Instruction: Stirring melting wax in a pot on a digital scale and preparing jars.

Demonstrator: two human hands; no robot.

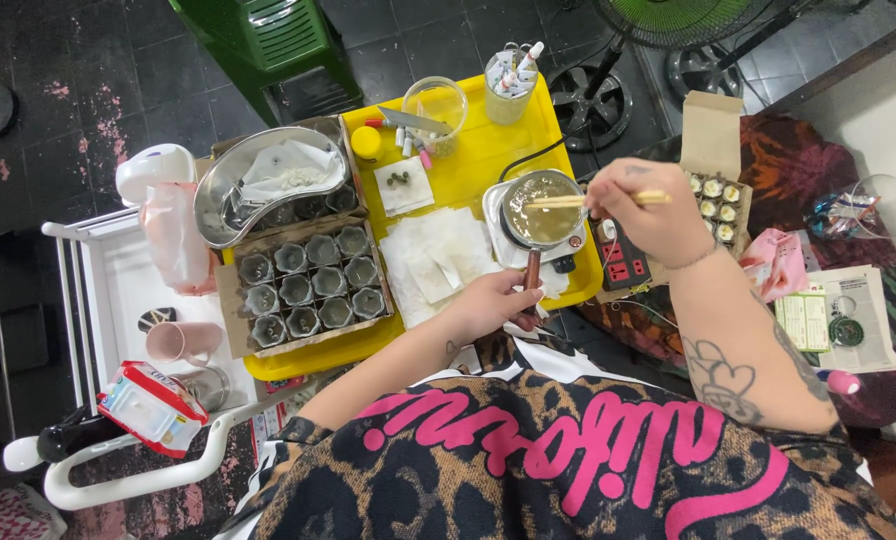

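My right hand (651,210) holds a pair of wooden chopsticks (558,201) whose tips reach into a small metal pot (541,208) of yellowish liquid. The pot stands on a small hot plate on a yellow tray (473,160). My left hand (493,302) grips the pot's dark handle (533,272) at the tray's near edge. Beside the pot lie several white paper squares (436,255).
On the tray's left, a cardboard box (308,280) holds several small grey cups under a metal kidney dish (268,180). A glass beaker (438,105) and tool cup (510,80) stand at the back. A power strip (623,262) and box of small candles (718,200) sit right.
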